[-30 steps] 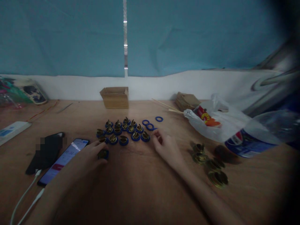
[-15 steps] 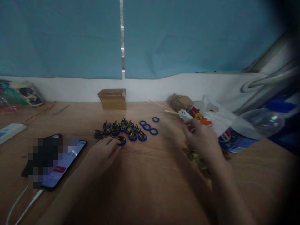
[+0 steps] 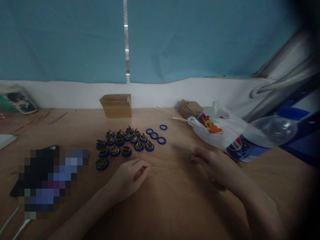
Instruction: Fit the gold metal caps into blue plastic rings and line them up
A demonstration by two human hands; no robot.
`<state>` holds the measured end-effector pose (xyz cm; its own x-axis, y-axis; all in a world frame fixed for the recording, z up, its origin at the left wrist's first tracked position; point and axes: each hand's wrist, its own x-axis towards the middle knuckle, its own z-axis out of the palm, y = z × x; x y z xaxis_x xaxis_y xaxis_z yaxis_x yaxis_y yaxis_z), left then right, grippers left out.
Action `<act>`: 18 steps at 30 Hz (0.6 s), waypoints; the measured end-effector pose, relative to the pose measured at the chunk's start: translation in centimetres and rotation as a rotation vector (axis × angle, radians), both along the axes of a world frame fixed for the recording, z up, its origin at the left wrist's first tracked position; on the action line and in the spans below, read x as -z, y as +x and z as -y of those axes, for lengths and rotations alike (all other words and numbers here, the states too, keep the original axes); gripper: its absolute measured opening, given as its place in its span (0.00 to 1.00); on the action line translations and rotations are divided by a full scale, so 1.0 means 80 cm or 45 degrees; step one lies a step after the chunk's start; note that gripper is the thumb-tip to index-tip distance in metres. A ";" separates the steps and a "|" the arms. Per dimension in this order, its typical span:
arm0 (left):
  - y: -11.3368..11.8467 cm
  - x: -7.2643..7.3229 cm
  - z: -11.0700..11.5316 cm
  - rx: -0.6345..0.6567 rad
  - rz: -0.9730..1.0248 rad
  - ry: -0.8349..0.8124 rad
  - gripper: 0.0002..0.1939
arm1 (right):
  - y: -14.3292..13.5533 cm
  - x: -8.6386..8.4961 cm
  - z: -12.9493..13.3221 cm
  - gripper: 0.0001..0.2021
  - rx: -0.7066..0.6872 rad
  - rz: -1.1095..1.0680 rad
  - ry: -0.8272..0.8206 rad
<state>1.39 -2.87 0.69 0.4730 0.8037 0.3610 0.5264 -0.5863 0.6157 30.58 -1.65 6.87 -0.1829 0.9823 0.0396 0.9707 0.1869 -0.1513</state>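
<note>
I see my right hand (image 3: 217, 165) pinching a small gold piece (image 3: 192, 159) in its fingertips, low over the surface (image 3: 172, 203); more gold pieces (image 3: 220, 187) lie partly hidden under it. My left hand (image 3: 130, 176) has curled fingers, and I can't tell whether they hold anything. It's near the blue-rimmed gold pieces (image 3: 126, 151), beside loose blue rings (image 3: 161, 143). Behind them stands an open cardboard box (image 3: 117, 108), its inside hidden from me. A colourful wrapper (image 3: 211, 126) shows at the plastic bag (image 3: 235, 131), in or on it; a capped bottle (image 3: 265, 131) leans alongside.
</note>
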 end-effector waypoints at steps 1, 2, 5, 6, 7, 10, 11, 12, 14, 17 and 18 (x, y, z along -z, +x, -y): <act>-0.001 -0.001 -0.001 -0.036 0.116 -0.101 0.08 | -0.015 -0.011 -0.001 0.07 -0.101 -0.061 0.004; -0.001 -0.003 -0.003 -0.064 0.245 -0.219 0.09 | -0.032 -0.022 -0.002 0.08 -0.196 -0.133 -0.003; -0.006 -0.010 -0.011 -0.054 0.686 -0.636 0.16 | -0.087 -0.045 -0.006 0.11 -0.480 -0.345 0.008; -0.008 -0.014 -0.013 -0.024 0.818 -0.764 0.19 | -0.103 -0.047 -0.008 0.11 -0.555 -0.411 -0.003; -0.012 -0.017 -0.015 0.005 0.913 -0.868 0.20 | -0.118 -0.047 -0.011 0.12 -0.611 -0.469 -0.019; -0.025 -0.027 -0.021 -0.001 1.051 -1.018 0.20 | -0.149 -0.030 -0.025 0.13 -0.628 -0.711 -0.044; -0.028 -0.029 -0.022 -0.025 1.096 -1.023 0.20 | -0.156 -0.020 -0.029 0.13 -0.585 -0.803 -0.056; -0.031 -0.030 -0.024 -0.053 1.131 -1.024 0.19 | -0.161 -0.010 -0.032 0.13 -0.532 -0.896 -0.059; -0.035 -0.029 -0.026 -0.081 1.178 -1.018 0.18 | -0.169 0.011 -0.036 0.13 -0.466 -1.098 -0.095; -0.036 -0.022 -0.031 -0.126 1.182 -1.011 0.17 | -0.179 0.037 -0.035 0.13 -0.433 -1.325 -0.230; -0.037 -0.020 -0.034 -0.159 1.202 -0.998 0.18 | -0.182 0.044 -0.035 0.13 -0.427 -1.376 -0.254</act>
<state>-1.54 -0.18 2.27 0.1931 0.9779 -0.0804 -0.2897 0.1351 0.9476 16.05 1.12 3.39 -0.4015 0.8971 0.1844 0.2219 0.2907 -0.9307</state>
